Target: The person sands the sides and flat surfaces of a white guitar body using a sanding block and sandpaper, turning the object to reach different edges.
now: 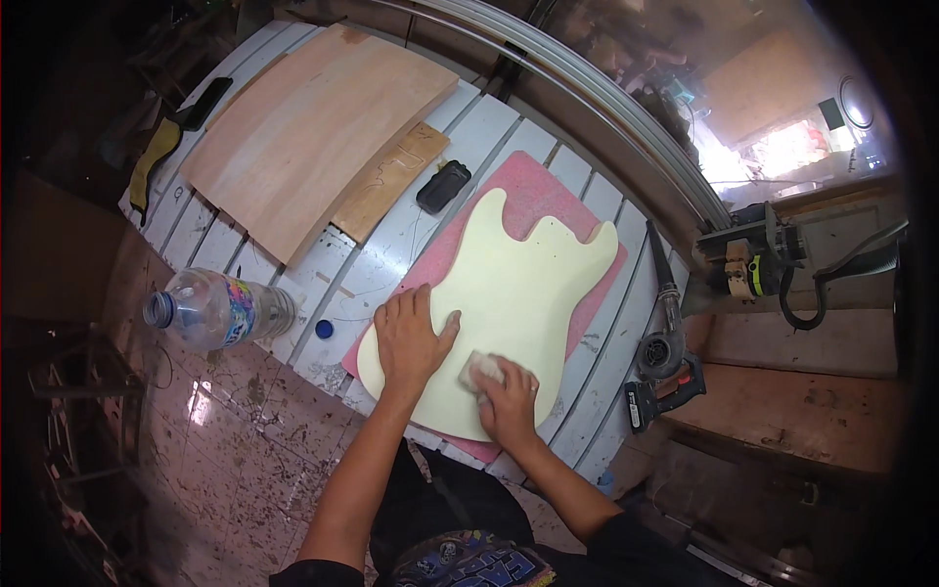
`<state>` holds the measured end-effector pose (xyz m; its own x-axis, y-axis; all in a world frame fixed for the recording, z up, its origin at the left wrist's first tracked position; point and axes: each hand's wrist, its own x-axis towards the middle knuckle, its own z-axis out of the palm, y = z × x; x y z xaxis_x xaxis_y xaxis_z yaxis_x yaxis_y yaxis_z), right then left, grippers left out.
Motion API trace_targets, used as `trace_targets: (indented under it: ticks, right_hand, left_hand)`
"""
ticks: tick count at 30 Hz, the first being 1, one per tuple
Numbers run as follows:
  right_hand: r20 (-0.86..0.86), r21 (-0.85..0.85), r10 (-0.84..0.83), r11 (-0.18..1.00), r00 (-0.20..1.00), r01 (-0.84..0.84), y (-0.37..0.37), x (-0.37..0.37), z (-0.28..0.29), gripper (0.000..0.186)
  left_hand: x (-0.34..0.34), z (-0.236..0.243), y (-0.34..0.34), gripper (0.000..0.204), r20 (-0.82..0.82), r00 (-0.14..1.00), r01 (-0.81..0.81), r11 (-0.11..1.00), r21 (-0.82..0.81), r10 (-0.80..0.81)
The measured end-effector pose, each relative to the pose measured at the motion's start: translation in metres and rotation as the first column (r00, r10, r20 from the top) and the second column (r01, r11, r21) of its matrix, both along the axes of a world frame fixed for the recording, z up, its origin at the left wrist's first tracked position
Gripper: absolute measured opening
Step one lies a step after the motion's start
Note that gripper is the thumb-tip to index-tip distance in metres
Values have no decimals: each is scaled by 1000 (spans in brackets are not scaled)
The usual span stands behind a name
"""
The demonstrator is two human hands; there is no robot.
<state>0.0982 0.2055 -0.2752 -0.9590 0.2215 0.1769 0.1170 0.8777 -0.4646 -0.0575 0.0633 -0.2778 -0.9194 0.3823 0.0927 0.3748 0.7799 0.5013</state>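
Note:
A cream electric guitar body (523, 284) lies flat on a pink pad (536, 176). My left hand (409, 338) rests on its left side, fingers stretched out and thumb apart, holding nothing. Lower down on the body, my right hand (511, 396) is closed round a small pale sanding pad (483, 370), which touches the cream surface. Motion smears the pad and fingertips a little, so its exact make cannot be seen.
The pad lies on a white slatted table (391, 264). Left of it are a dark case (444, 186), wooden sheets (313, 117), a blue cap (325, 329) and a clear plastic bottle (220, 308). A cordless blower (663, 357) lies at the right edge.

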Motion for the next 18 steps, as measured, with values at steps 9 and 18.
trace_targets:
  ticks: [9,18]
  right_hand:
    - [-22,-13,-397,918,918,397,172,-89,-18,64]
    - [58,60,66,996,996,-69,66,-44,-16,63]
  left_hand:
    - [2,6,11,62,-9,1000,26,999,19,-25]
    - [2,0,3,45,-20,1000,-11,1000,-6,11]
